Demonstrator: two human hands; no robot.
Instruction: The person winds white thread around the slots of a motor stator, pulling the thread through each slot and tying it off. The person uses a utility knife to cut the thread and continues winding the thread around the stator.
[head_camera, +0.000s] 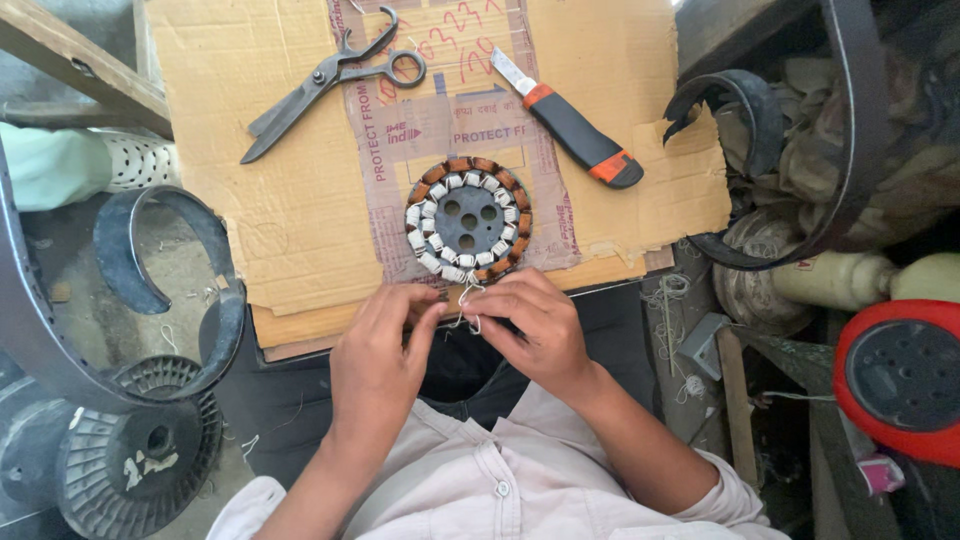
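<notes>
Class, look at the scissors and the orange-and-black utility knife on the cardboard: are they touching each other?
Apart. The head view shows the scissors lying left and the utility knife right, with a plain stretch of bare cardboard between them.

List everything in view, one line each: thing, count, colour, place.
stator: one, copper windings with white sleeves, cardboard centre
white thread: one, stator's near edge, pinched by both hands
scissors: one, dark metal, cardboard top left
utility knife: one, black and orange, cardboard top right
cardboard sheet: one, brown, under the tools
spool: one, black, lower left
red-rimmed disc: one, right
left hand: grip on thread
right hand: grip on thread
</notes>
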